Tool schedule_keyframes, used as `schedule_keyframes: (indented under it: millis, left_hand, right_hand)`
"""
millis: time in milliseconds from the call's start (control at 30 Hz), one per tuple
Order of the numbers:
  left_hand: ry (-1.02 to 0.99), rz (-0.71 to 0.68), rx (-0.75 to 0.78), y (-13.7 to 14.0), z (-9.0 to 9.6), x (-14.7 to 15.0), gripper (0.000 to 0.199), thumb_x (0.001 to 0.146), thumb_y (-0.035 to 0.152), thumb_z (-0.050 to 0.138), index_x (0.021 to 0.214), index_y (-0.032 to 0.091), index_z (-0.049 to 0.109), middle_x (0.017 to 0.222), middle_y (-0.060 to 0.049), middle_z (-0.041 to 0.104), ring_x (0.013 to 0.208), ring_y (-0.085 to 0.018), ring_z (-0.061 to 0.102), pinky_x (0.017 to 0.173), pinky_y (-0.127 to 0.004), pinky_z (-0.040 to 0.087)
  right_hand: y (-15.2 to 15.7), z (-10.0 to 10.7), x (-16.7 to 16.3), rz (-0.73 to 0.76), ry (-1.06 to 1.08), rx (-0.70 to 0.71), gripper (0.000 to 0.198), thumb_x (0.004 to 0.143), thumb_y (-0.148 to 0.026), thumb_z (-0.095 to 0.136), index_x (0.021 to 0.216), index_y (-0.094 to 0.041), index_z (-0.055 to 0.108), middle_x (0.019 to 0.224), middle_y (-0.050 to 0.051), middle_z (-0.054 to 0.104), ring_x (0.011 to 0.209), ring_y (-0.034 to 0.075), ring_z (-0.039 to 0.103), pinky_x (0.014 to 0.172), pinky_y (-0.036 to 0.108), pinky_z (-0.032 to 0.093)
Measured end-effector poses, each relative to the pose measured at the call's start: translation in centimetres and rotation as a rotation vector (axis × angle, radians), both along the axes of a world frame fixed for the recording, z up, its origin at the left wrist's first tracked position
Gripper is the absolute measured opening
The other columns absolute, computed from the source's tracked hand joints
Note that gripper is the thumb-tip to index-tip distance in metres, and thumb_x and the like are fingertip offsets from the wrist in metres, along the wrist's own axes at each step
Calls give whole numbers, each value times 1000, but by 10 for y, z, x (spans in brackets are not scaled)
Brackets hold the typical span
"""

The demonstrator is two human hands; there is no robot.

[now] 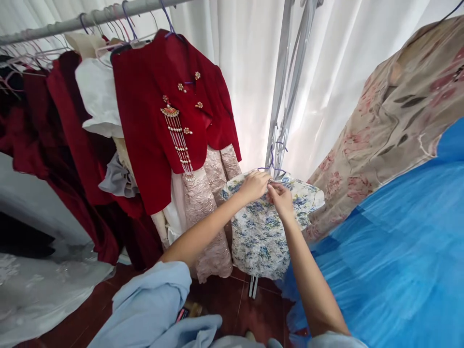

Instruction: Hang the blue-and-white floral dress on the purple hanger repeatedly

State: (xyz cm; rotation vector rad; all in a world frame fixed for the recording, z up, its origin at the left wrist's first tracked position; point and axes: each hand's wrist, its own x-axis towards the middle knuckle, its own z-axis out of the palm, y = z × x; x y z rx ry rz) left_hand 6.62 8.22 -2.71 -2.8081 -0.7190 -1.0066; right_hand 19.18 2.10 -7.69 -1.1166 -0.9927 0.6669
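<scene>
A white blouse with blue and yellow flowers [263,237] hangs from a purple hanger [272,164] hooked on a grey metal stand. At its neckline my left hand [255,186] and my right hand [281,197] meet, with fingertips pinched close together. Both hands are closed at the collar edge, where a small dark spot, perhaps a fastener, shows between the fingers. The fingers partly cover the front of the neckline. The lower part of the blouse hangs loose below my wrists.
Left of the blouse, a red velvet jacket [145,121] with a beaded tassel hangs on a metal rail [68,24] among several garments. To the right are a blue tulle dress [398,251] and a beige floral dress [384,130]. A white curtain [242,72] hangs behind.
</scene>
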Motion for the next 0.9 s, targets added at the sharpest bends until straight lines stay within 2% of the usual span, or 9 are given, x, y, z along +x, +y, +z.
schedule_keyframes:
  millis: [200, 333, 500, 667, 800, 900]
  left_hand:
    - [52, -97, -22, -12, 2, -1, 26, 94, 12, 42, 105, 13, 66, 106, -11, 69, 102, -24, 62, 94, -38, 48]
    - [60, -125, -46, -15, 7, -1, 26, 92, 10, 41, 97, 13, 66, 100, -11, 69, 98, -23, 62, 92, -36, 48]
    - [-12, -190, -104, -12, 12, 2, 22, 93, 15, 46, 90, 16, 67, 96, -7, 70, 97, -22, 62, 91, -35, 48]
    - [-4, -180, -105, -6, 13, 9, 15, 91, 20, 56, 80, 17, 66, 87, -4, 68, 85, -19, 62, 77, -30, 46]
    - [-49, -211, -61, 0, 19, 17, 18, 96, 20, 52, 86, 17, 66, 91, -4, 69, 84, -17, 63, 72, -29, 44]
    - [-134, -275, -58, 13, 32, 20, 21, 98, 24, 53, 86, 16, 69, 88, -5, 70, 82, -17, 64, 72, -28, 45]
  right_hand:
    - [-8, 2, 1, -34, -31, 128, 39, 76, -57, 71, 74, -20, 61, 49, -2, 59, 42, 12, 46, 43, 25, 34]
    - [-10, 4, -4, 4, 8, 121, 37, 77, -54, 71, 71, -18, 62, 51, -2, 60, 41, 11, 46, 42, 24, 34]
    - [-10, 4, -9, -25, 46, 110, 35, 76, -53, 69, 67, -21, 59, 47, -4, 56, 40, 10, 43, 41, 23, 33]
    - [-10, -2, -2, -30, -74, 88, 36, 81, -51, 62, 62, -23, 50, 47, -3, 54, 43, 10, 43, 43, 22, 32]
    - [-1, -20, 10, -59, -152, 42, 32, 82, -48, 63, 66, -24, 49, 47, -4, 51, 42, 11, 40, 44, 24, 29]
    - [0, -58, 13, -116, -292, -144, 33, 85, -50, 57, 68, -23, 49, 52, -3, 53, 48, 13, 46, 50, 25, 35]
